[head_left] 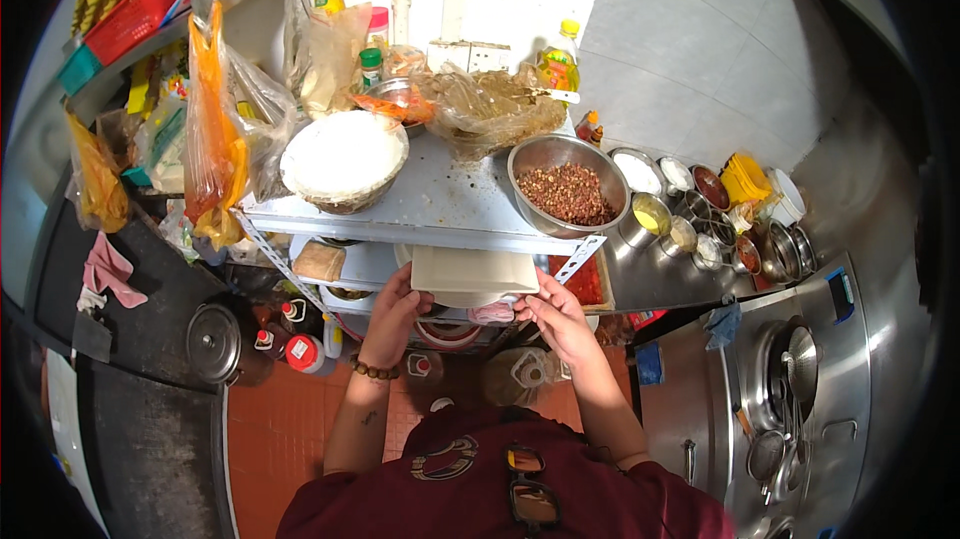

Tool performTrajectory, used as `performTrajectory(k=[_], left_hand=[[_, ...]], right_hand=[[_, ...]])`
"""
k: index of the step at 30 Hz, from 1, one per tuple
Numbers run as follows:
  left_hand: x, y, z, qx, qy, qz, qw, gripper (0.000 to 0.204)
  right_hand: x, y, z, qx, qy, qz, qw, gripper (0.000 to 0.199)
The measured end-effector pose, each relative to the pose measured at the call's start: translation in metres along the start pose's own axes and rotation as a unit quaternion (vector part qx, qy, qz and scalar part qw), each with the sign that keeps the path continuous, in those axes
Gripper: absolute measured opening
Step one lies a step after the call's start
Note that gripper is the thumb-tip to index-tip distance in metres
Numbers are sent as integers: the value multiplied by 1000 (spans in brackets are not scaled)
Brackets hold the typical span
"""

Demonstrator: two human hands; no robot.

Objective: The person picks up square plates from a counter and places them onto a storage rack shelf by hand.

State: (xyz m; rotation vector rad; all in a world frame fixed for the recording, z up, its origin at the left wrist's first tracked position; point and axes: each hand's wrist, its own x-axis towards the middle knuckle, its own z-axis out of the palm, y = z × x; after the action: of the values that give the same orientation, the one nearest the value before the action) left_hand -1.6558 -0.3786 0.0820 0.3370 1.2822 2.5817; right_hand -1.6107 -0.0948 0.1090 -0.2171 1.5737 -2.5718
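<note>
Both of my hands grip a cream-coloured rectangular tray (pixel 474 271) at the level of the shelf below the rack's top. My left hand (pixel 393 317) is closed on its left near corner, and my right hand (pixel 560 315) pinches the right near corner. The tray's far part is hidden under the front edge of the rack top (pixel 440 229). What it holds, if anything, cannot be made out. A pinkish cloth (pixel 492 313) shows just below the tray, near my right fingers.
Above stand a bowl of white powder (pixel 345 154) and a steel bowl of reddish-brown bits (pixel 568 189). Seasoning bowls (pixel 650 214) line the counter at right. A lidded pot (pixel 214 343) and several bottles (pixel 305 352) stand low at left. Ladles and strainers (pixel 790 409) lie far right.
</note>
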Motion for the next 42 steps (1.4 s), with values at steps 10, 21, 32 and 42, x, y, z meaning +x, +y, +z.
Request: performTrajectory(k=[10,21,32,42], left_hand=[[-6,-17,-3,30,17,-39,999,51],[-4,-53,16,7,-67,-135,989,39],[-10,-105,93,27,-157,-235,959,36],[-21,-182,224,25,-270,-325,906,38]], right_hand=[[-14,19,-6,13,17,22,1000,49],[-73,3,-16,-54,85,59,993,41],[-163,-6,-67,-6,168,-20,986,38],[-310,-32,-132,24,296,-105,949,37]])
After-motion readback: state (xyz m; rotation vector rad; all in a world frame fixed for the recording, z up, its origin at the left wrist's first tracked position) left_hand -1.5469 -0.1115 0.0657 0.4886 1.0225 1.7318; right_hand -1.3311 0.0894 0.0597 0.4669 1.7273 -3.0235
